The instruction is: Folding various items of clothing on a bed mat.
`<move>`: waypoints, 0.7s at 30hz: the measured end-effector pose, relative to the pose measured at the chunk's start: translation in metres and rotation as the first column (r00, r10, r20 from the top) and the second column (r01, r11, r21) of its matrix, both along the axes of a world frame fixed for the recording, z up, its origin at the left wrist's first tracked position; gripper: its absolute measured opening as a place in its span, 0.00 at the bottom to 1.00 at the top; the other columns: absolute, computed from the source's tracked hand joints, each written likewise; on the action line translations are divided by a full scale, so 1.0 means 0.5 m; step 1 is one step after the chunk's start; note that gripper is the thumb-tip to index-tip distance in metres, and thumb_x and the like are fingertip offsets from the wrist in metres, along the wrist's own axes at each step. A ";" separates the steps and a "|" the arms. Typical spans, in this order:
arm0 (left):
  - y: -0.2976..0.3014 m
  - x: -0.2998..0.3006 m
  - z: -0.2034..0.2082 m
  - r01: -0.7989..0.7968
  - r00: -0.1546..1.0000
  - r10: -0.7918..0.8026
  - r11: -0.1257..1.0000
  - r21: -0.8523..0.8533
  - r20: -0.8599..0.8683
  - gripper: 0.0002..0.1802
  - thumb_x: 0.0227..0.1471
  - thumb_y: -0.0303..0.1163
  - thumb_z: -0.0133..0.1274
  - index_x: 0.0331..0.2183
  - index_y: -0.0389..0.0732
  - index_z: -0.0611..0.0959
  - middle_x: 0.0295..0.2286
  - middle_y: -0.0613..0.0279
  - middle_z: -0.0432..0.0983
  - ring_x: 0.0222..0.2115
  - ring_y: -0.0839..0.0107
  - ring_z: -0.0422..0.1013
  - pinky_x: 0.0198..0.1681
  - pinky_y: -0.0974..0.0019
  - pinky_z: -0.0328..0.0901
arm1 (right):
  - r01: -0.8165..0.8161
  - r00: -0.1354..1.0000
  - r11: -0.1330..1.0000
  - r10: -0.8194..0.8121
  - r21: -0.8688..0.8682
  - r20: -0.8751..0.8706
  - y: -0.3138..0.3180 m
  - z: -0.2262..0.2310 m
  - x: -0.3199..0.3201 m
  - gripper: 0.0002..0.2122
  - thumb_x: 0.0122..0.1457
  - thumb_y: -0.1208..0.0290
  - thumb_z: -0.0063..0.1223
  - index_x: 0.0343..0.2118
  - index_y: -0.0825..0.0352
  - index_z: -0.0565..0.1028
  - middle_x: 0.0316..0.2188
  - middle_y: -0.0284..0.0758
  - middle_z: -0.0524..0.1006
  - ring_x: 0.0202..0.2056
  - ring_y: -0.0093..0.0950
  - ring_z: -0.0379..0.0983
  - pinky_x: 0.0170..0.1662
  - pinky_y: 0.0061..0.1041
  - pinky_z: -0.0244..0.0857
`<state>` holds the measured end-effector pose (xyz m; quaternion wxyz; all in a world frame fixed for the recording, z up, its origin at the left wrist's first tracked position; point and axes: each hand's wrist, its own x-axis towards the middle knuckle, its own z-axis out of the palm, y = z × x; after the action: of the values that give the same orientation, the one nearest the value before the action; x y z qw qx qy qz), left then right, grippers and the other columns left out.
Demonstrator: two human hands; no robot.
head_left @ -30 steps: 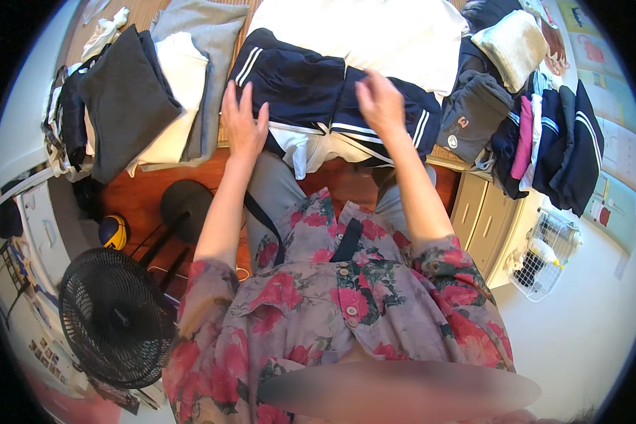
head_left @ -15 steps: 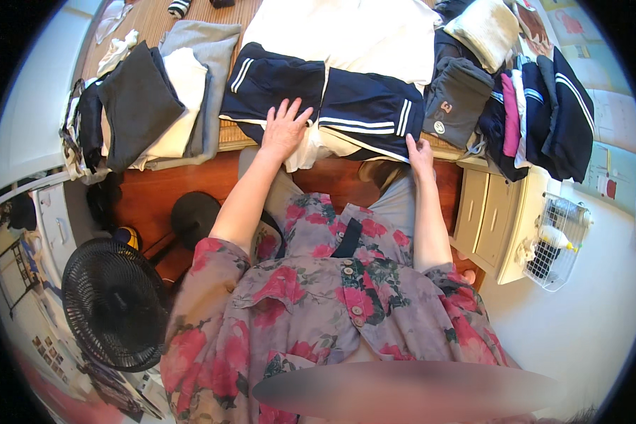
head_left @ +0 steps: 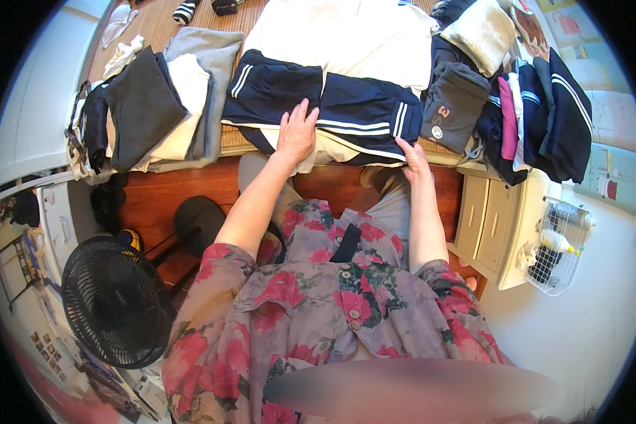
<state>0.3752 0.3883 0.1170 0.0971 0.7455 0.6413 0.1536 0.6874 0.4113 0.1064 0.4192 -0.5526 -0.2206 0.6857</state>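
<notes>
A white and navy garment (head_left: 364,102), likely a sports top, lies spread in front of me. Its navy parts with double white stripes are folded across the near end. My left hand (head_left: 298,133) rests on the navy cloth near the middle, fingers stretched out. At the near right corner, my right hand (head_left: 415,161) has the garment's edge between thumb and fingers; the fingers are partly hidden. White cloth and a navy edge show below the fold, hanging over the near edge of the slatted mat (head_left: 233,140).
Dark grey folded clothing (head_left: 145,106) and other garments are piled on the left. To the right are folded grey trousers (head_left: 456,106) and a row of folded clothes (head_left: 544,113). A black fan (head_left: 116,304) stands lower left; a wire basket (head_left: 555,247) hangs by the cabinet (head_left: 491,219).
My left hand has slid a little to the right over the navy cloth, its fingers closer together. My right hand has shifted slightly left and down along the garment's corner.
</notes>
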 end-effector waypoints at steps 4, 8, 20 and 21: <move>0.011 -0.022 -0.022 0.047 0.998 -0.052 0.993 -0.106 -0.043 0.25 0.50 0.31 0.46 0.52 0.41 0.70 0.55 0.49 0.61 0.56 0.55 0.58 0.56 0.46 0.55 | 0.006 0.993 0.998 -0.014 -0.065 -0.120 -0.003 0.022 -0.017 0.20 0.53 0.70 0.60 0.48 0.69 0.70 0.41 0.38 0.76 0.40 0.31 0.75 0.42 0.32 0.71; 0.038 -0.012 0.051 0.081 0.994 -0.096 0.964 -0.252 -0.047 0.26 0.49 0.31 0.46 0.52 0.40 0.70 0.53 0.48 0.63 0.55 0.54 0.60 0.54 0.50 0.57 | -0.010 0.968 0.986 -0.032 -0.166 -0.248 0.026 -0.004 0.007 0.19 0.54 0.69 0.59 0.48 0.69 0.70 0.40 0.39 0.77 0.37 0.31 0.77 0.40 0.30 0.72; 0.021 -0.029 -0.003 0.052 0.995 -0.048 0.998 -0.046 0.083 0.26 0.51 0.42 0.51 0.49 0.39 0.72 0.54 0.51 0.62 0.55 0.57 0.58 0.56 0.55 0.55 | -0.048 0.985 0.992 0.027 0.118 0.170 0.068 0.144 -0.049 0.20 0.51 0.78 0.54 0.49 0.72 0.69 0.41 0.38 0.75 0.37 0.30 0.75 0.39 0.26 0.71; 0.016 -0.036 0.001 0.059 0.993 -0.050 0.994 -0.093 0.105 0.25 0.53 0.40 0.49 0.50 0.38 0.71 0.56 0.51 0.59 0.57 0.57 0.56 0.58 0.55 0.53 | -0.072 0.978 0.978 0.031 0.194 0.208 0.085 0.186 -0.087 0.19 0.52 0.78 0.53 0.49 0.72 0.69 0.40 0.37 0.75 0.38 0.29 0.74 0.40 0.25 0.70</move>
<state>0.3572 0.3965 0.1176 0.1697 0.7484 0.6214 0.1582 0.6438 0.4537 0.1995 0.4299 -0.5690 -0.3449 0.6103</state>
